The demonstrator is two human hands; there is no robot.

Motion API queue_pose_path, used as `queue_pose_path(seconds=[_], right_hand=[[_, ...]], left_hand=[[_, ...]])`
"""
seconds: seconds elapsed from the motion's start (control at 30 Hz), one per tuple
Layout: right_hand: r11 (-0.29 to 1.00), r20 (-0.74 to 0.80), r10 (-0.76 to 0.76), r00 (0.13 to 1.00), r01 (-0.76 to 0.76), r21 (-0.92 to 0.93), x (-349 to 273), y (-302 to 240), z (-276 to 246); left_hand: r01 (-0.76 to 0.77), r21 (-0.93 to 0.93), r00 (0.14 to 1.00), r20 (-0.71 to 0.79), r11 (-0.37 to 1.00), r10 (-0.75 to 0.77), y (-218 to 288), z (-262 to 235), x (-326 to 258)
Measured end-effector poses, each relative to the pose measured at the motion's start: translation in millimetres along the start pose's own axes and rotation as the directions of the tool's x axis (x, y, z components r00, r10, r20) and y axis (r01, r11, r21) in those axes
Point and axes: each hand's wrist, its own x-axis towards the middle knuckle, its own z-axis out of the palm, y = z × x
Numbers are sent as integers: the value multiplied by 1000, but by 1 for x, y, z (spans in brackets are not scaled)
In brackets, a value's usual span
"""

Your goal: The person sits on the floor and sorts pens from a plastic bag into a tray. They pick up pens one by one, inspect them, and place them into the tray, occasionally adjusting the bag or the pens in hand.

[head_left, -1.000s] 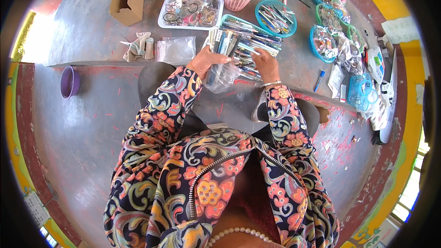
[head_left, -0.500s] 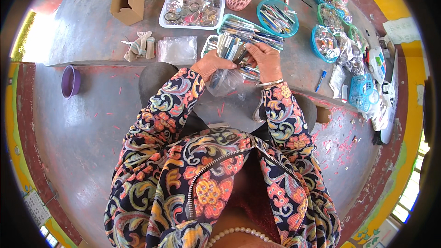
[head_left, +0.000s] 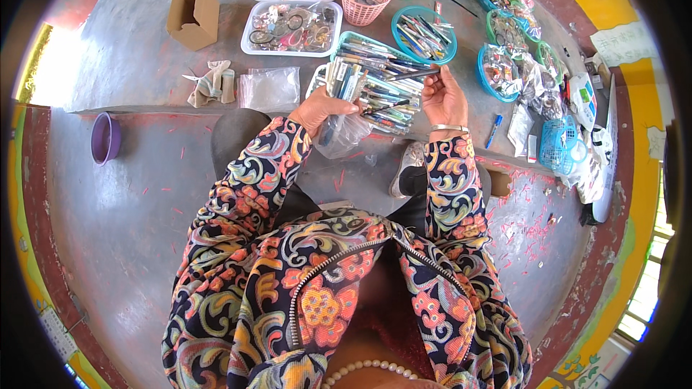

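1. Since the earlier frame, the right grip has moved off the bunch and now stands apart, to the right of the left grip; the whole view has shifted slightly too.
2. Left grip: closed round a bunch of pens, thumb across it. Crumpled clear plastic hangs just below this grip; whether it wraps the pens' lower ends is hard to tell.
3. Right grip: fingertips together on a dark pen, which points leftward from them, above the loose pens.
4. Between the two grips, those loose pens lie in a spread. Beyond them is a green basket, also heaped with pens.
5. Progress, as a judgement: one thick bunch is gathered in the left grip, while the dark pen is apart from it. Many pens remain ungathered between the grips, and more lie in the round blue basin beyond the right grip.
6. Left of the left grip, flat clear bags and a beige cloth rest on the worktop. Right of the right grip lies a blue pen.
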Motion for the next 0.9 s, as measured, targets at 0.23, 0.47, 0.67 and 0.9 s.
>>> queue_pose_path(seconds=[0.23,0.47,0.67,0.9], right_hand=[[1000,2,7,1000,-7,23,1,2,-4],[995,48,45,998,-49,91,5,4,-9],[977,93,73,993,-90,193,8,5,-11],[946,244,65,968,-137,292,11,5,-13]], left_hand=[[8,-10,1000,-9,1000,-8,-1,-1,2],[-32,-38,999,-27,999,30,-4,1,2],[-43,17,999,15,999,43,-7,-4,7],[-30,13,1000,9,999,30,-7,-5,7]])
